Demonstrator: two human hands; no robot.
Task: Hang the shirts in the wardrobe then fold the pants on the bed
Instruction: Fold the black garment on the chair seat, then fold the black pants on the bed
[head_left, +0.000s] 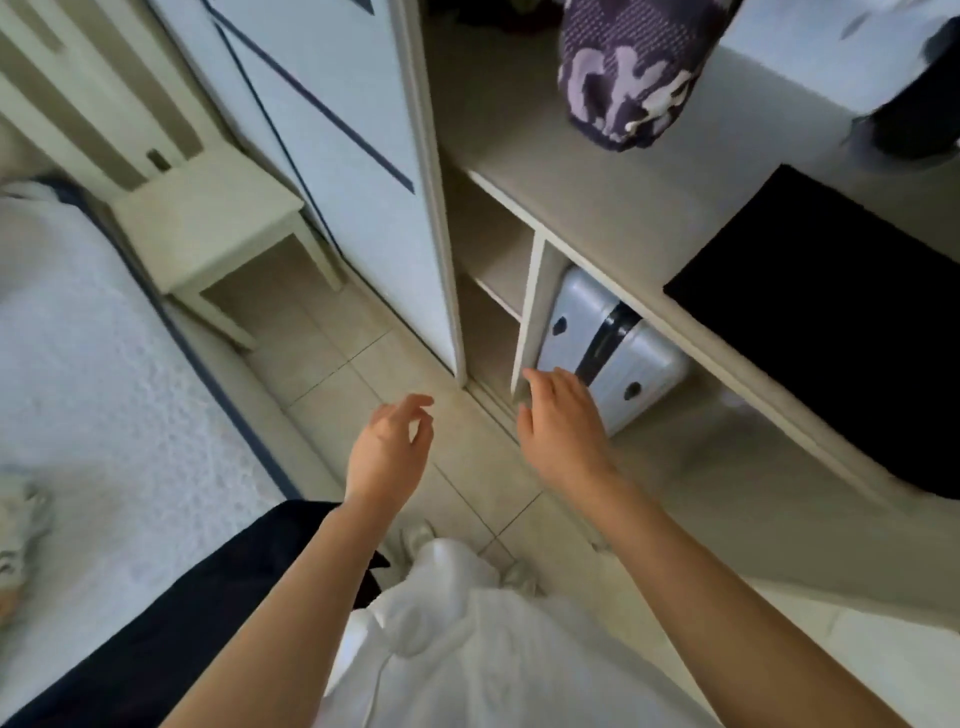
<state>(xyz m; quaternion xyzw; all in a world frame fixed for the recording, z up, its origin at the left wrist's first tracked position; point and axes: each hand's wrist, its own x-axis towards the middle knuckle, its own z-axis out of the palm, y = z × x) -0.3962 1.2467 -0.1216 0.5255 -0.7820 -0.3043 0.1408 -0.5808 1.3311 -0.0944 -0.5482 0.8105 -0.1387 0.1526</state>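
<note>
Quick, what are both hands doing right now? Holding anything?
Left hand: open, fingers loosely curled, holding nothing.
Right hand: open, holding nothing.

Purple shirt (634, 73) hangs in wardrobe (571, 197); dark pants (182, 623) on bed (78, 338).

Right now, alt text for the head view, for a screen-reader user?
The left hand and right hand are held out empty before an open wardrobe, where a purple patterned garment hangs above a shelf bearing a black cloth. A pale suitcase stands in a lower compartment; a white bed lies at the left.
</note>
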